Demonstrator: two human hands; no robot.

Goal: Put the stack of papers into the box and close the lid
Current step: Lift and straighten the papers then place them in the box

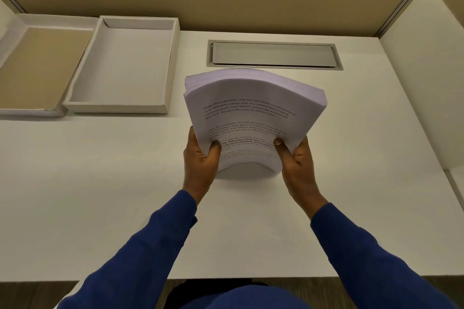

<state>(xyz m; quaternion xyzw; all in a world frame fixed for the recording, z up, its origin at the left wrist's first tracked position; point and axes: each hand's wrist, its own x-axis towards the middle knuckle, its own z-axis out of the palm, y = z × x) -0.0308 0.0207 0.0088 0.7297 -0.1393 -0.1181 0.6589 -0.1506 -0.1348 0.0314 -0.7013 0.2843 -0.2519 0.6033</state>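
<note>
Fingers: both hands closed on the near end of the stack of papers (253, 118). Left hand (199, 158) clamps the near-left corner, thumb on the printed top sheet, remaining fingers hidden beneath. Right hand (296, 160) mirrors this at the near-right corner. Likely reason for the paired grip: a thick, loose stack would fan or slide if held from one side only.

Stack of papers: thick block of white sheets, top page carrying several paragraphs of black print, one of them bold. Held tilted, far end raised off the tabletop (100, 195), near edge low and close to the surface; whether that edge touches cannot be told. The block bows upward across its width, an arch showing under the near edge, probably from the inward squeeze of the hands.

Box (160, 63): shallow, white-lined, open and holding nothing, at the far left, well apart from the stack. Lid (45, 63): laid open just to the left of the box, touching it along one side, tan inner face up. Judged so placed to leave the tray clear for loading.

Cable hatch (273, 54): grey, set into the tabletop, just beyond the stack.

Sleeves: blue, both forearms.
</note>
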